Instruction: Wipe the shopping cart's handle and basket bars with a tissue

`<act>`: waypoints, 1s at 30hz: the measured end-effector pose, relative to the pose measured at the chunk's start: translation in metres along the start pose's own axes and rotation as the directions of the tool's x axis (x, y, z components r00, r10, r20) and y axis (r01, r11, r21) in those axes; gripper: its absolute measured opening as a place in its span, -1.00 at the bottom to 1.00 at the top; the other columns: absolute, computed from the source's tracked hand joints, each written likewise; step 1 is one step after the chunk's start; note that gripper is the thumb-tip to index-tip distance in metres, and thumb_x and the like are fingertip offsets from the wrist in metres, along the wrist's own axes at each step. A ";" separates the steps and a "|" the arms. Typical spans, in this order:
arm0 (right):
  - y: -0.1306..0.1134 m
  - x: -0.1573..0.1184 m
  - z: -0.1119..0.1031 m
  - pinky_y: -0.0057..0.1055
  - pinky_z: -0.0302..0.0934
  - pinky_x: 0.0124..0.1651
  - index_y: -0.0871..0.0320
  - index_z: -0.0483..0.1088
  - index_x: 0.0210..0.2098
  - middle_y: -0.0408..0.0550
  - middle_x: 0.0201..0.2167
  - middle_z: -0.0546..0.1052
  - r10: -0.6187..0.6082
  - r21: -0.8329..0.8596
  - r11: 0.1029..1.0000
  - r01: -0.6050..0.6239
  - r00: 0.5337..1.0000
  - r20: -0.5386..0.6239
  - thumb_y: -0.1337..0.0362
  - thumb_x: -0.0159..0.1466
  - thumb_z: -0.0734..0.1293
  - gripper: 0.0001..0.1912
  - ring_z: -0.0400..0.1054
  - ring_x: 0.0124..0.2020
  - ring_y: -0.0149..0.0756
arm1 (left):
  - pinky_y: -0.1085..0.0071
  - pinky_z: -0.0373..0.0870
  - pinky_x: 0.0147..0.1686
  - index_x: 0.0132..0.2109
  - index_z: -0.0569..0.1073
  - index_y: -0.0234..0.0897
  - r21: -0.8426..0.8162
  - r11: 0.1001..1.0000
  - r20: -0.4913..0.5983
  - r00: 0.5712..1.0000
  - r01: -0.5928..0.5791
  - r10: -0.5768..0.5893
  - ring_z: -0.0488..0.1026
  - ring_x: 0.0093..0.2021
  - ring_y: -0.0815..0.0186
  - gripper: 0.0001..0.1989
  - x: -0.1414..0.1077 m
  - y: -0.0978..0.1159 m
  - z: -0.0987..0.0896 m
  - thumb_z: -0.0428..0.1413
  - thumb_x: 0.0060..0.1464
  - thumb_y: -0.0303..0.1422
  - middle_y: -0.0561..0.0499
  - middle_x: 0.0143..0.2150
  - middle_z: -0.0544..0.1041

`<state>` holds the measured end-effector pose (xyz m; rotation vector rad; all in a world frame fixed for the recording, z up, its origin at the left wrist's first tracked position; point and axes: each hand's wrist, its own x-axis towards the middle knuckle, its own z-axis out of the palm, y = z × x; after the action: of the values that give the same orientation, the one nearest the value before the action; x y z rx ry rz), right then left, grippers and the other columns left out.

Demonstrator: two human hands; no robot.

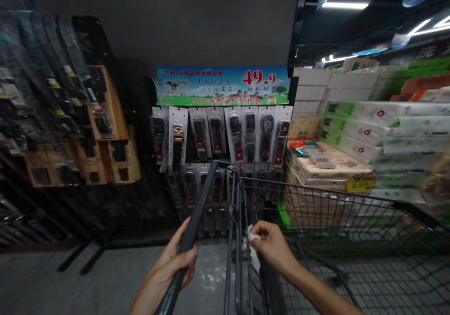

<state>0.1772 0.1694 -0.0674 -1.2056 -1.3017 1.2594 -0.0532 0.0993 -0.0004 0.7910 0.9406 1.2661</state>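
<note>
My left hand (177, 258) is wrapped round the dark grey handle bar (198, 207) of a shopping cart. A crumpled white tissue or cloth (254, 258) is pinched in the fingers of my right hand (270, 244). It lies against the upright wires at the handle end of the cart's wire basket (309, 188). Part of the white piece is hidden behind my fingers. The basket stretches away to the right, and its mesh wall stands close beside my right forearm.
Packaged belts (249, 127) hang on a rack under a blue price sign (221, 85) straight ahead. More belts on wooden holders (108, 113) are at the left. Stacked white and green packs (372, 118) and a wrapped carton (326, 167) stand at the right. Rack feet (75, 256) jut onto the grey floor.
</note>
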 end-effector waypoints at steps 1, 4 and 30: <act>-0.002 -0.001 0.001 -0.50 0.02 -0.52 0.14 0.34 -0.61 -0.22 -0.66 0.36 -0.032 -0.006 0.999 0.032 0.999 -0.009 0.38 -0.15 0.26 -0.94 0.20 -0.59 -0.41 | 0.47 -0.06 -0.65 0.34 -0.10 -0.32 -0.012 1.000 0.003 1.000 0.006 -0.006 0.10 -0.66 0.48 -0.14 0.000 0.000 0.000 0.18 0.00 -0.40 0.18 -0.60 0.31; -0.001 -0.004 0.001 -0.47 0.10 -0.44 0.15 0.36 -0.60 -0.16 -0.59 0.41 -0.101 -0.036 0.994 0.100 0.994 -0.038 0.36 -0.12 0.27 -0.96 0.26 -0.51 -0.36 | 0.51 -0.02 -0.63 0.34 -0.10 -0.28 -0.043 0.998 0.004 0.999 0.041 -0.041 0.12 -0.65 0.49 -0.14 0.001 -0.001 -0.002 0.19 -0.01 -0.41 0.17 -0.59 0.33; 0.098 -0.010 -0.044 -0.47 0.12 -0.32 0.15 0.31 -0.59 -0.08 -0.50 0.49 0.011 -0.678 0.734 -0.026 1.000 -0.026 0.64 -0.14 0.14 -0.70 0.38 -0.36 -0.27 | 0.56 0.03 -0.66 0.35 -0.03 -0.12 -0.052 0.997 0.009 0.999 0.051 -0.051 0.13 -0.67 0.52 -0.17 0.005 -0.006 -0.011 0.20 0.01 -0.40 0.17 -0.59 0.34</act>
<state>0.2261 0.1624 -0.1637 -1.7297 -1.8223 0.7719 -0.0606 0.1030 -0.0114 0.7262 0.9130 1.2378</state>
